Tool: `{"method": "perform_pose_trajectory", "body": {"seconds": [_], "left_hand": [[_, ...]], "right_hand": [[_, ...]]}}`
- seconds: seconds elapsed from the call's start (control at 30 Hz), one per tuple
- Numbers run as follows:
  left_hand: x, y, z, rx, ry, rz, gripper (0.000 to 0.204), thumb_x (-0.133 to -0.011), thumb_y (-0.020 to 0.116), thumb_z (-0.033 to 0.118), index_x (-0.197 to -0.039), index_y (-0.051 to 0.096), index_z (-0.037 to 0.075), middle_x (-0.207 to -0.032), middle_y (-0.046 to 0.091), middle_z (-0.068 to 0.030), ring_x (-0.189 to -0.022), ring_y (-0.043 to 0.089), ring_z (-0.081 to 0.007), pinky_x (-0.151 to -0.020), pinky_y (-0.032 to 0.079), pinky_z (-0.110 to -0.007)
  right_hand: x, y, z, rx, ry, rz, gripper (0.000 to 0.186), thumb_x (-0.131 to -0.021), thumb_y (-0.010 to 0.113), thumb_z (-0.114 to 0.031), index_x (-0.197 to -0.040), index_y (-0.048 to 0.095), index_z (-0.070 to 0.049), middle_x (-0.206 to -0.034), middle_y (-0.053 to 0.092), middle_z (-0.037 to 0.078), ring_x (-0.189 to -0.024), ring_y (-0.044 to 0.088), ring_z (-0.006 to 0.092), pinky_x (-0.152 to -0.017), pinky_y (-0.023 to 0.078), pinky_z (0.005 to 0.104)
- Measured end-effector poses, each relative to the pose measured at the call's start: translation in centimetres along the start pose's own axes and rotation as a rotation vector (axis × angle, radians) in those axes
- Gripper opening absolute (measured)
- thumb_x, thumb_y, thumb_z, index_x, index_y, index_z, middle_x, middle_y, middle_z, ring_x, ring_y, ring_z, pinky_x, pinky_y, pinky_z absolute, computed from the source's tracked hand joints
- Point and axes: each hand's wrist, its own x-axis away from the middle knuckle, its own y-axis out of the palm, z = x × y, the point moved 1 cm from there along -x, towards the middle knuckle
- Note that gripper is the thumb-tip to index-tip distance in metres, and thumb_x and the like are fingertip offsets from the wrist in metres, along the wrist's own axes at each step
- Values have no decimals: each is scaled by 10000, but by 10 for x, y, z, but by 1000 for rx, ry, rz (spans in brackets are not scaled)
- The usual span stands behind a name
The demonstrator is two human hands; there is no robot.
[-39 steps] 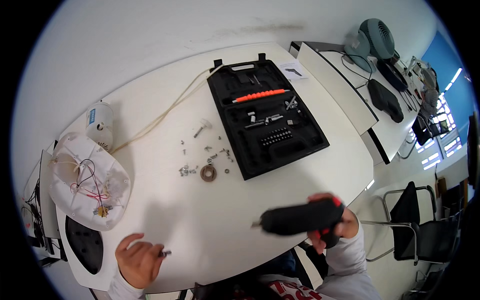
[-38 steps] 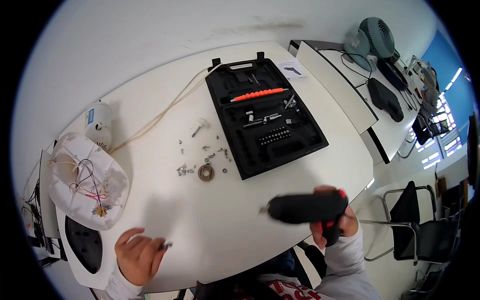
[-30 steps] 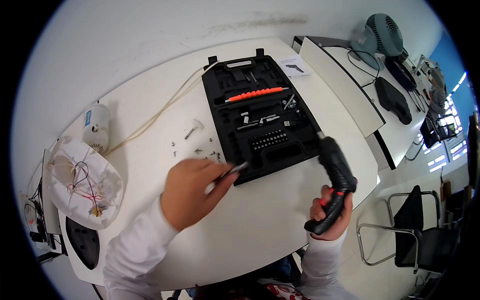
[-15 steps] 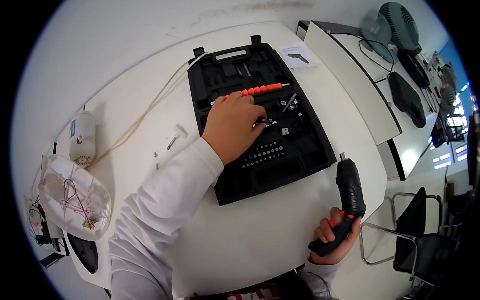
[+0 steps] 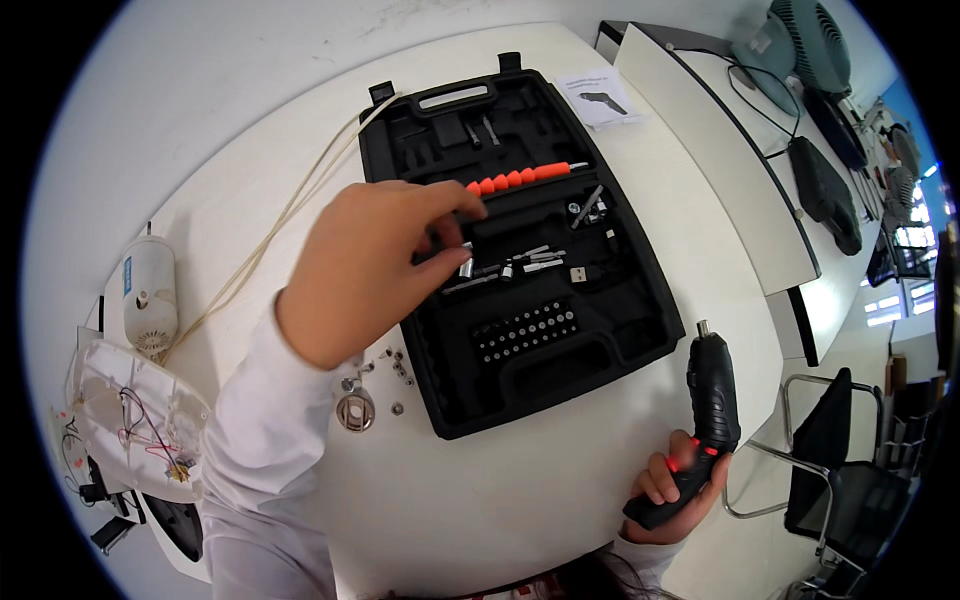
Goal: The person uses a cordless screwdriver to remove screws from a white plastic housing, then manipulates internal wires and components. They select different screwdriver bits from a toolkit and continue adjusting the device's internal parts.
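Observation:
My left hand (image 5: 365,265) hovers over the left edge of the black tool case (image 5: 455,425), its fingers bent and thumb apart from the index finger. A small silver socket (image 5: 467,265) shows beside the thumb tip; whether they touch I cannot tell. My right hand (image 5: 685,500) grips a black cordless screwdriver (image 5: 712,395) with red buttons, its tip pointing away from me. In the case lie an orange flexible shaft (image 5: 520,178), loose metal bits (image 5: 535,260), several bits in a rack (image 5: 530,332) and a USB plug (image 5: 578,274).
Left of the case are small screws (image 5: 400,368) and a metal ring (image 5: 355,412). Farther left stand a white motor (image 5: 150,295) and an opened white housing with wires (image 5: 100,385). A pale cable (image 5: 290,210) runs to the case. A leaflet (image 5: 600,95) lies at the back right.
My left hand has lifted away from the loose bits and moved left, uncovering them. The screws and ring beside the case have come into sight. My right hand keeps hold of the screwdriver.

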Motion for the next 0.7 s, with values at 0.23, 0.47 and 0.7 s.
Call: {"method": "perform_pose_trajectory", "body": {"seconds": [0.23,0.47,0.7], "left_hand": [[29,-15,8,-160,82,-190,262,-584,757,122,-820,646,96,-792,509,-30,-793,485,-214,-650,396,-293],[28,3,14,-162,123,-277,266,-591,763,152,-823,638,113,-809,490,-10,-802,469,-196,-716,369,-320],[32,10,8,-233,118,-216,232,-599,751,131,-795,627,122,-787,484,-3,-786,469,-194,-720,367,-323]], "right_hand": [[0,-2,1,5,-3,-5,524,-950,339,-409,-1300,253,-28,-787,472,74,-414,418,119,-343,366,225],[0,-3,-3,-15,-18,-34,533,-951,337,-413,-1296,235,-19,-790,457,72,-442,456,128,-358,392,230],[-3,-5,1,-24,-5,-59,579,-947,350,-422,-1347,143,-58,-796,458,80,-464,477,133,-380,428,234]]}}
